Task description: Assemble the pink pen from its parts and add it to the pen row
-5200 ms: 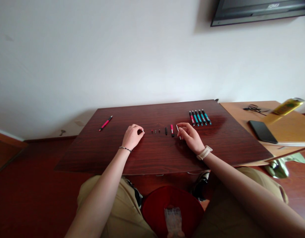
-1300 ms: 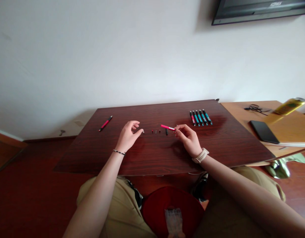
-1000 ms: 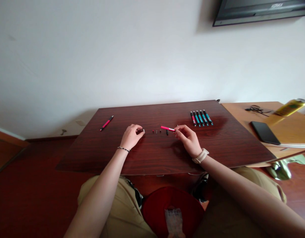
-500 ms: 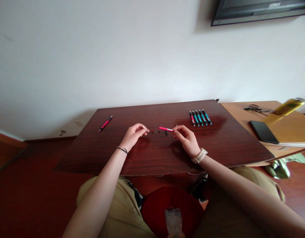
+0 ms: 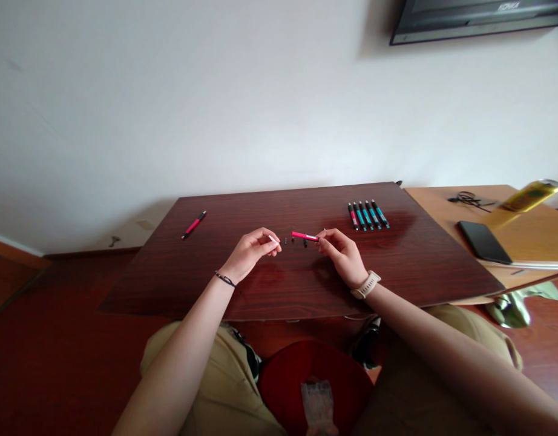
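Between the thumb and fingers of my left hand [image 5: 256,247] is a small white stick-like piece [image 5: 274,240]. My right hand [image 5: 340,251] pinches one end of a pink pen barrel [image 5: 304,236], its other end pointing left toward my left hand. Small pen parts lie on the dark table [image 5: 261,297] between the hands: a small piece [image 5: 285,241], another [image 5: 292,240] and a black part [image 5: 305,243] under the barrel.
A pink and black pen [image 5: 194,225] lies at the table's left. Several blue pens [image 5: 370,215] and a pink one [image 5: 353,216] form a row at right. On the side desk are a phone [image 5: 484,241], a cable [image 5: 469,199] and a yellow can [image 5: 533,197].
My left hand has shifted slightly right, its fingers now closer together over the leftmost small part, and the white piece shows more clearly. My right hand has barely moved.
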A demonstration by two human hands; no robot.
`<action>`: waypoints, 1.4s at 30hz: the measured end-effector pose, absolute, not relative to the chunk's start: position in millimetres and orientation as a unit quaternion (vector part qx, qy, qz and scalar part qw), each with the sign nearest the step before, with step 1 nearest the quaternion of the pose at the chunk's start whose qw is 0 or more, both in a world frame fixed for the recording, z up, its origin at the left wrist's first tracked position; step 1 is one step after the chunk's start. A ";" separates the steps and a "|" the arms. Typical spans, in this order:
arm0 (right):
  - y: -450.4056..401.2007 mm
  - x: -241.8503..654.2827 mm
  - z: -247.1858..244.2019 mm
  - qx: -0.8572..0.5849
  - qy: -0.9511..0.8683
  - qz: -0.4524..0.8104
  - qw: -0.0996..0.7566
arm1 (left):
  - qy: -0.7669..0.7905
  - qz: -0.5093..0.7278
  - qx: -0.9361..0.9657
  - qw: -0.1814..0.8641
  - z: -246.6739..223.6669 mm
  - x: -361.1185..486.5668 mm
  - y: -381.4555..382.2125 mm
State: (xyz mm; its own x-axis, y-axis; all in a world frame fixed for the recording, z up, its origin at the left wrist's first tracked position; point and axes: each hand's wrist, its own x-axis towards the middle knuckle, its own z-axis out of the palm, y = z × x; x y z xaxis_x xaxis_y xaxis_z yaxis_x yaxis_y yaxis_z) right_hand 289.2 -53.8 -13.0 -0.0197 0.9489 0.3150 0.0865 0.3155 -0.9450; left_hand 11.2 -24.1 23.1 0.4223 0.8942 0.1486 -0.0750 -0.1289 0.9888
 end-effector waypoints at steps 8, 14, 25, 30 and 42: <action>-56.4 287.7 -9.7 -0.421 -0.597 0.402 0.552 | 0.364 0.403 0.647 0.535 17.8 11.9 -22.3; -56.2 286.8 -10.8 -0.427 -0.610 0.390 0.542 | 0.396 0.378 0.690 0.473 15.0 13.5 -20.4; -56.5 286.8 -11.0 -0.440 -0.639 0.352 0.525 | 0.427 0.359 0.774 0.298 15.4 19.3 -25.4; -57.5 286.3 -9.3 -0.439 -0.646 0.342 0.522 | 0.415 0.353 0.793 0.272 17.2 20.9 -26.5; -59.1 285.5 -9.9 -0.429 -0.674 0.320 0.510 | 0.395 0.334 0.836 0.184 11.3 22.9 -31.1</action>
State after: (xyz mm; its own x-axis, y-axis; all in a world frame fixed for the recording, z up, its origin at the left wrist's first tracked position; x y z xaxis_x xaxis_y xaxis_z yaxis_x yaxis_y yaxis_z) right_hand 285.5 -59.1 -9.9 -0.1127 0.9039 0.4126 0.2521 0.4276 -0.8681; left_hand 22.9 -31.1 11.3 0.4657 0.7828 0.4128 0.5378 -0.6208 0.5704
